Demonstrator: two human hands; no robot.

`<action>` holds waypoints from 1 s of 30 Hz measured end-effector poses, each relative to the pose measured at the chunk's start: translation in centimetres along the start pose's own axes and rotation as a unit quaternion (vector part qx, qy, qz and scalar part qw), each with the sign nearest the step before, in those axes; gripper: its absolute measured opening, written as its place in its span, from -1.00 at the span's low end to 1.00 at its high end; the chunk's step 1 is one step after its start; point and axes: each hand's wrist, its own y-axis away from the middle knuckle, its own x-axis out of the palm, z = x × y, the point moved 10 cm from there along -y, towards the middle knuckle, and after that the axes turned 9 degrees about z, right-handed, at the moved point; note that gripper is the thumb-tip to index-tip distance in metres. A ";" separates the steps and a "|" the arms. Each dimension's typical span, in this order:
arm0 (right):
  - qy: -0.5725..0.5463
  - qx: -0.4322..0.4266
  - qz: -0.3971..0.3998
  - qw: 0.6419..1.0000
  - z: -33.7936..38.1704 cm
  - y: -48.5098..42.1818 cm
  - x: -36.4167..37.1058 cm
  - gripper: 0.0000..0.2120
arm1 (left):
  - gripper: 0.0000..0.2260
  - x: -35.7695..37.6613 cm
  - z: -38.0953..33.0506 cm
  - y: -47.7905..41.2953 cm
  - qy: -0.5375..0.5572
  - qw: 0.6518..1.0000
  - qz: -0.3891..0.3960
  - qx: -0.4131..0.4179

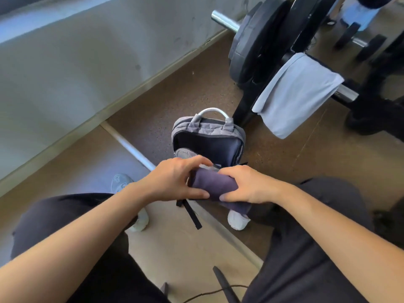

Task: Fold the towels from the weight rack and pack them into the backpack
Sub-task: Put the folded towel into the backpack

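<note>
Folded purple towel (pixel 213 185) — left hand (pixel 175 179), right hand (pixel 247 185) clasp its ends, keeping folds; backpack (pixel 207 143) unzipped just beyond — ready.

purple towel (pixel 215 185) folded | grey bkpk (pixel 207 127) open, prob. upright | blue towel (pixel 295 95) draped

both hands, left hand (pixel 175 179) and right hand (pixel 244 185), grip a folded purple towel (pixel 213 184) above the open backpack (pixel 209 141).

The dark towel (pixel 215 185) is soft, matt cloth; the pale towel (pixel 295 95) is thinner, smoother cloth. The backpack (pixel 207 129) is grey woven fabric with a dark, faintly shiny lining (pixel 209 146). The bar (pixel 225 21) is glossy chromed metal, the plates (pixel 251 47) matt black, the floor (pixel 185 88) rough and speckled.
</note>
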 end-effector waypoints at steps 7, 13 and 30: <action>-0.027 0.063 -0.113 0.991 -6.6 -2.3 -8.7 -0.75 | -0.58 -1.5 6.5 -8.2 -0.110 0.993 -0.048 0.014; -0.127 0.067 -0.206 0.968 -9.1 -6.4 -11.7 -0.61 | -0.62 0.7 10.6 -13.4 -0.192 0.979 -0.056 -0.050; 0.038 0.153 -0.108 0.982 -16.7 -18.2 -1.7 -0.84 | 0.21 4.8 14.6 -13.4 -0.178 0.980 -0.002 -0.085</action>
